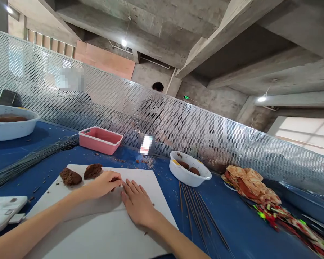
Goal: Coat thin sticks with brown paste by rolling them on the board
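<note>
A white board (pixel 102 233) lies on the blue table under both hands. My left hand (pixel 105 183) is held just over the board, its fingers curled in a pinch; whatever is between them is too small or hidden to make out. Right beside it, my right hand (pixel 137 203) lies palm down on the board with fingers stretched out, the fingertips close to the left hand's. Anything under the palm is hidden. Two lumps of brown, crumbly clay-like material (pixel 71 176) sit at the board's far left, behind my left wrist. Small brown crumbs are scattered about.
Beyond the board stand a pink basket (pixel 105 145) and a white basin (pixel 190 176) holding brown lumps. Thin dark sticks (pixel 197 212) lie at right, a wire-like bundle (pixel 35 156) at left. A perforated metal screen (pixel 205 126) borders the table; people are behind it.
</note>
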Demonstrator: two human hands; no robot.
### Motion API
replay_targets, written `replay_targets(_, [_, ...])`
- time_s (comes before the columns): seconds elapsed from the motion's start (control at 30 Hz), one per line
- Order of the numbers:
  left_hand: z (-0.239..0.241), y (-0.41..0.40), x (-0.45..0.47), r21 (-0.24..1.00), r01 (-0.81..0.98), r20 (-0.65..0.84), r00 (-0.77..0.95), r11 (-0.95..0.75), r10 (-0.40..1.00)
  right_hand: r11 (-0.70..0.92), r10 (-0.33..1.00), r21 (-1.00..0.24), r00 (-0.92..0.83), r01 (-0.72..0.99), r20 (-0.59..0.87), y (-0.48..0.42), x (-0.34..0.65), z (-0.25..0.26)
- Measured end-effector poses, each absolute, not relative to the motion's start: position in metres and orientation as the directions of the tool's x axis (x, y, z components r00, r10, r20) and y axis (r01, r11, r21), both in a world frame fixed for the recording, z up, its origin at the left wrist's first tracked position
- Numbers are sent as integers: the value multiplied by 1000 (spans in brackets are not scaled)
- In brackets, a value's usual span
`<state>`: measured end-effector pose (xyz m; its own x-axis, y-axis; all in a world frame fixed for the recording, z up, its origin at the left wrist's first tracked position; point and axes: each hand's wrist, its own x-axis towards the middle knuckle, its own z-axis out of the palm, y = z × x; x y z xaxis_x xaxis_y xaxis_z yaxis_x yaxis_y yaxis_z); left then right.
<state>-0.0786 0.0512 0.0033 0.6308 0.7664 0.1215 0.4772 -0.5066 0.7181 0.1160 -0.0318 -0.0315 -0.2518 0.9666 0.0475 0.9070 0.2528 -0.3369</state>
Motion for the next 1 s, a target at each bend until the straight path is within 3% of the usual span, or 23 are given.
replay_targets(0.3, [-14,66,-81,589,546,167,638,-595,751,217,976,-355,-213,909,51,19,113,-27])
replay_targets(0.73, [-1,58,-85,630,525,67,697,-572,713,340,939,-316,-299,886,172,-73,114,-39])
replay_targets(1.0, [-7,69,-90,636,522,42,712,-568,701,309,951,-350,-277,885,139,-24,111,-35])
